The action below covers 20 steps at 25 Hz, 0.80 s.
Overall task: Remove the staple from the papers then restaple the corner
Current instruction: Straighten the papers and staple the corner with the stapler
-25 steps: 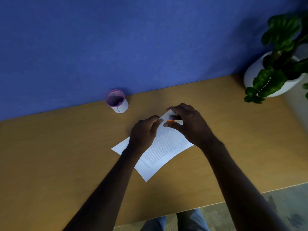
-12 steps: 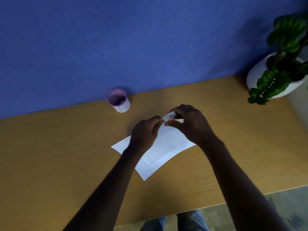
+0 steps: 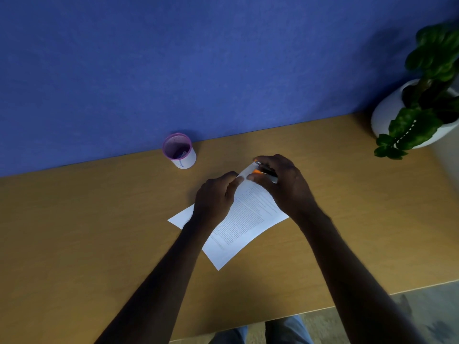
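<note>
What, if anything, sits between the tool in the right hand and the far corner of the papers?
Nothing visible does. The right hand holds the small orange and black tool right at the lifted far corner of the papers, which the left hand pinches. The cup stands apart, off to the left.

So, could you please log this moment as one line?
left hand: pins white printed papers | right hand: small orange-and-black tool at lifted far corner | staple: not visible

Purple-rimmed cup (image 3: 179, 151), potted plant (image 3: 419, 112), desk (image 3: 74, 232)
</note>
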Each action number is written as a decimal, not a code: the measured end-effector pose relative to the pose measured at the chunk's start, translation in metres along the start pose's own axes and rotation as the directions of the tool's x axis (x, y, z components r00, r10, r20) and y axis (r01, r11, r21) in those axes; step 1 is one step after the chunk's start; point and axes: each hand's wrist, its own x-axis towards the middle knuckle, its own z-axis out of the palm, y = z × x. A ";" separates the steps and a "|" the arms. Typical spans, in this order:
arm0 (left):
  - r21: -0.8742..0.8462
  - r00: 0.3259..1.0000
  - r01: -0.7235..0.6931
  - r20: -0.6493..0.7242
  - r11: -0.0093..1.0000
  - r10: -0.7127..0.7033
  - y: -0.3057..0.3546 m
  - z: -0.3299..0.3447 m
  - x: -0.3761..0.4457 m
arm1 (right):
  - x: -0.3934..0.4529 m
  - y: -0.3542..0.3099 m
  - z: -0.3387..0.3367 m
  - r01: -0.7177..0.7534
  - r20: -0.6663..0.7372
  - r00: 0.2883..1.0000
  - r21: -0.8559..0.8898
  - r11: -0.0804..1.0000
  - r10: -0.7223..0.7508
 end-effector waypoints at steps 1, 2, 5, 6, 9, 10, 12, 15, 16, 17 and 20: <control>-0.017 1.000 0.024 0.004 1.000 -0.024 -0.002 -0.001 0.000 | -0.004 0.006 0.001 -0.044 -0.052 0.998 0.035 0.998 0.046; -0.026 0.999 0.047 0.004 0.999 -0.047 -0.004 -0.002 -0.001 | -0.009 0.014 0.003 -0.097 -0.134 0.985 0.077 0.992 0.107; -0.016 0.996 0.092 -0.017 0.996 -0.092 -0.010 -0.004 -0.003 | -0.034 0.041 0.013 -0.291 -0.328 0.878 0.211 0.933 0.348; -0.011 0.995 0.099 -0.022 0.995 -0.099 -0.010 -0.005 -0.004 | -0.043 0.051 0.019 -0.345 -0.341 0.848 0.228 0.910 0.407; 0.000 0.993 0.115 -0.021 0.993 -0.115 -0.012 -0.008 -0.005 | -0.056 0.076 0.034 -0.465 -0.295 0.814 0.185 0.866 0.500; 0.000 0.993 0.119 -0.021 0.993 -0.119 -0.012 -0.008 -0.006 | -0.053 0.082 0.037 -0.494 -0.270 0.808 0.171 0.852 0.523; -0.001 0.992 0.127 -0.011 0.992 -0.127 -0.012 -0.009 -0.009 | -0.039 0.090 0.039 -0.532 -0.225 0.799 0.169 0.830 0.558; 0.010 0.992 0.127 -0.014 0.992 -0.127 -0.016 -0.007 -0.011 | -0.011 0.099 0.045 -0.529 -0.223 0.805 0.146 0.836 0.549; 0.014 0.992 0.123 -0.021 0.992 -0.123 -0.019 -0.006 -0.011 | -0.002 0.103 0.047 -0.513 -0.239 0.812 0.142 0.846 0.532; 0.014 0.992 0.125 -0.022 0.992 -0.125 -0.021 -0.004 -0.009 | 0.007 0.107 0.050 -0.498 -0.251 0.819 0.139 0.856 0.517; 0.013 0.988 0.153 -0.013 0.988 -0.152 -0.029 0.003 -0.002 | 0.032 0.119 0.057 -0.480 -0.260 0.827 0.136 0.866 0.499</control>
